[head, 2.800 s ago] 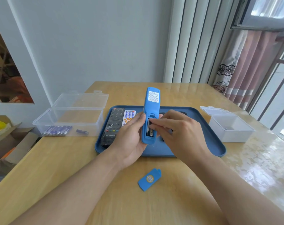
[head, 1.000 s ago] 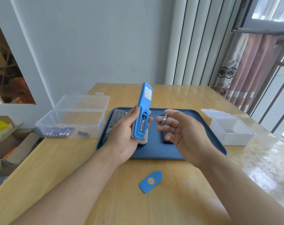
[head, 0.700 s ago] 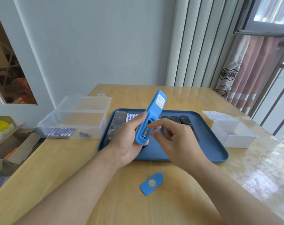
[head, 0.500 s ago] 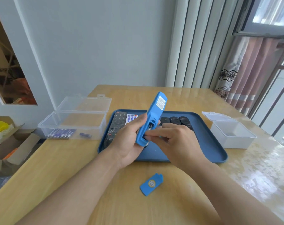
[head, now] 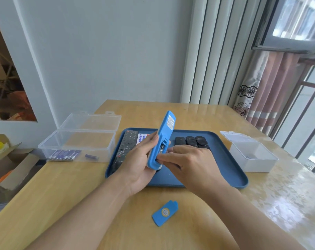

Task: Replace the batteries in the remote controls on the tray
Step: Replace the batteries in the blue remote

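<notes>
Left hand (head: 138, 163) grips blue remote (head: 161, 139); right hand (head: 191, 165) fingers apparently pinching battery in compartment.

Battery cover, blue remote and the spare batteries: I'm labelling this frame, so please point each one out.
battery cover (head: 164, 213), head view, on its round sticker.
blue remote (head: 165, 130), head view, on its back, below the label.
spare batteries (head: 64, 154), head view, mid-row in the clear box.

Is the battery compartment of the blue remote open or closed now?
Open. The blue remote in the left hand shows an exposed battery bay, and its blue cover lies apart on the table.
</notes>
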Action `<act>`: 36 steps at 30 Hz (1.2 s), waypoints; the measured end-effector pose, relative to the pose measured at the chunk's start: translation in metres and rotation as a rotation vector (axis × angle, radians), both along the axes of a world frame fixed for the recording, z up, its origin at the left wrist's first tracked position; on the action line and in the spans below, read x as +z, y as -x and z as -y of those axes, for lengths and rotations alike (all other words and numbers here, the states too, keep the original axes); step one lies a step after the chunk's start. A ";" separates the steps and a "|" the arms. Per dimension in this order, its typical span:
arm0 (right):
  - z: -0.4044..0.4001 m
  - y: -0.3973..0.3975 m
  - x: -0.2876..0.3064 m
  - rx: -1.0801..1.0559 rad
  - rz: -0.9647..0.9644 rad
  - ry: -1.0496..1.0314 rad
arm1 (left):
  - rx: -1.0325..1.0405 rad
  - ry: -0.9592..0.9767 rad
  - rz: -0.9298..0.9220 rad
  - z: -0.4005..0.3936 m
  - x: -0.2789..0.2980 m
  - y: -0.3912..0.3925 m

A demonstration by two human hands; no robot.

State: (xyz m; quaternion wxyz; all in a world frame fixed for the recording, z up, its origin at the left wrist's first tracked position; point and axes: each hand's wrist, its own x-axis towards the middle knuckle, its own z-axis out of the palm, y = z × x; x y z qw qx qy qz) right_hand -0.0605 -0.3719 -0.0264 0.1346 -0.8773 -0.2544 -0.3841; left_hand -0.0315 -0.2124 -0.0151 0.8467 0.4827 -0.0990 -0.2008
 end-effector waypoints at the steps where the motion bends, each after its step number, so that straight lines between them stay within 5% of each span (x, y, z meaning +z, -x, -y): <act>1: 0.000 0.000 -0.001 0.004 0.008 0.005 | 0.001 0.017 -0.008 0.000 0.001 0.001; 15: -0.015 0.004 -0.001 -0.063 0.303 0.088 | 0.018 0.161 -0.131 -0.002 0.008 0.001; 28: 0.007 -0.006 -0.001 0.149 0.043 0.018 | -0.129 -0.031 -0.128 -0.007 0.006 -0.003; 32: 0.002 0.001 0.003 0.243 -0.035 -0.260 | -0.134 -0.022 -0.126 -0.006 0.003 -0.004; 36: -0.001 0.007 0.020 0.229 -0.321 -0.965 | -0.061 0.032 -0.156 -0.004 0.003 -0.006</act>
